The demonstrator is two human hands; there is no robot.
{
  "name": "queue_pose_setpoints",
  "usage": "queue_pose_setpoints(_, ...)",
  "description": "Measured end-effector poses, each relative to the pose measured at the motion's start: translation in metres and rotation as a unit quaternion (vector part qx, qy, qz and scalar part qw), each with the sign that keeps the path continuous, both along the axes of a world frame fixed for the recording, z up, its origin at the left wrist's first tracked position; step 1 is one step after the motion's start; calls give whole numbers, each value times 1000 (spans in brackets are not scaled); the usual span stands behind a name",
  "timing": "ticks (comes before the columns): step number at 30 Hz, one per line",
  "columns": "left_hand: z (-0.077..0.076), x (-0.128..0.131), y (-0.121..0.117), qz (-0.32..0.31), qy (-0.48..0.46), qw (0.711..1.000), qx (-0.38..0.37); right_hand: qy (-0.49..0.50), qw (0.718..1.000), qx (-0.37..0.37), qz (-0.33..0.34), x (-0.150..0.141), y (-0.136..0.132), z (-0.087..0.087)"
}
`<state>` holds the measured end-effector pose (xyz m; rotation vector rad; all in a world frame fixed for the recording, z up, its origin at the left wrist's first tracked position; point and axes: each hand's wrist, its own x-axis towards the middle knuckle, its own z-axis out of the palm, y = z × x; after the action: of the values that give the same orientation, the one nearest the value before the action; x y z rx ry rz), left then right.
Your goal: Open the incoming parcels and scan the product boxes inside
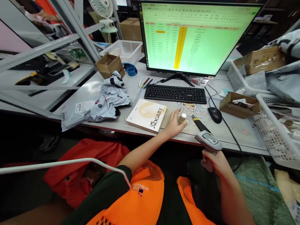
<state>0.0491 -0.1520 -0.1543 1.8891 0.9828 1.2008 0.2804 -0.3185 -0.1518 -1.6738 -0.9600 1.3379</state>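
Below black rectangular plastic keyboard point(175, 94), with left hand point(173, 125) spread around small brownish white-capped bottle point(182, 118), unclear whether pinching, steady it upright; with right hand point(212, 161) wrapped around grey pistol-shaped plastic scanner point(209, 140), farther below keyboard, aim without wobbling.

The word "beauty" stands in black on a white book-shaped pack point(147, 115) at the clock's centre; too blurred to read are the spreadsheet on a monitor point(194, 47) at 1 o'clock, a mailer's point(106, 101) barcode label point(82, 107) at 9 and an orange vest's point(146, 201) print at 6.
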Motion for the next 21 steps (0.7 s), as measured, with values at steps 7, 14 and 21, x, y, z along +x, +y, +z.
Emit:
queue_pose_setpoints(7,15,-162,-7,310,265,912,-46,28,999,14,-4,-2,-3,-17)
queue_pose_setpoints(14,-2,-206,-30,342,223,898,-164,109,991,49,55,-61,22,-22)
queue_pose_setpoints(21,-37,-215,-106,294,2,924,-243,169,969,26,179,-122,39,-21)
